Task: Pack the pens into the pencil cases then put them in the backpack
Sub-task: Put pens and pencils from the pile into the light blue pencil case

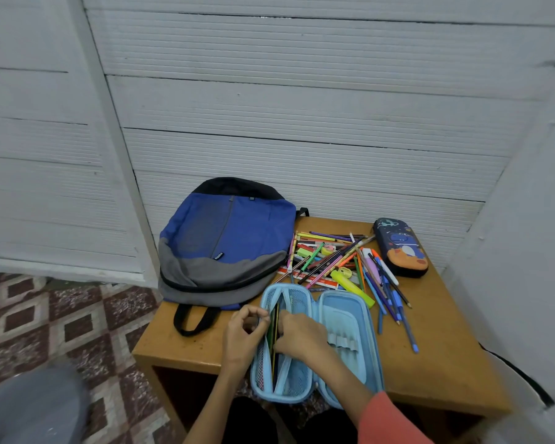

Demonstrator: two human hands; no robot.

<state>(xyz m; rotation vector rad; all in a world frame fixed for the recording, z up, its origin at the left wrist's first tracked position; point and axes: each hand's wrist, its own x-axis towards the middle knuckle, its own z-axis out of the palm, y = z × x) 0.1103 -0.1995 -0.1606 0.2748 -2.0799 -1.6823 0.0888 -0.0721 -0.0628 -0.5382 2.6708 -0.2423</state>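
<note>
A light blue pencil case (343,318) lies open flat at the table's front edge. My left hand (242,334) pinches the left rim of its mesh pocket. My right hand (298,336) rests inside the left half, fingers curled on a few dark pencils (273,328) that stand in the pocket. A heap of coloured pens and pencils (340,261) lies behind the case. A dark blue space-print pencil case (399,248) sits zipped at the back right. The blue and grey backpack (225,241) lies flat at the back left, its zip shut.
The small wooden table (436,363) stands against a white ribbed wall. A yellow highlighter (353,288) and several blue pens (394,306) lie right of the open case. Patterned floor tiles (45,331) spread to the left.
</note>
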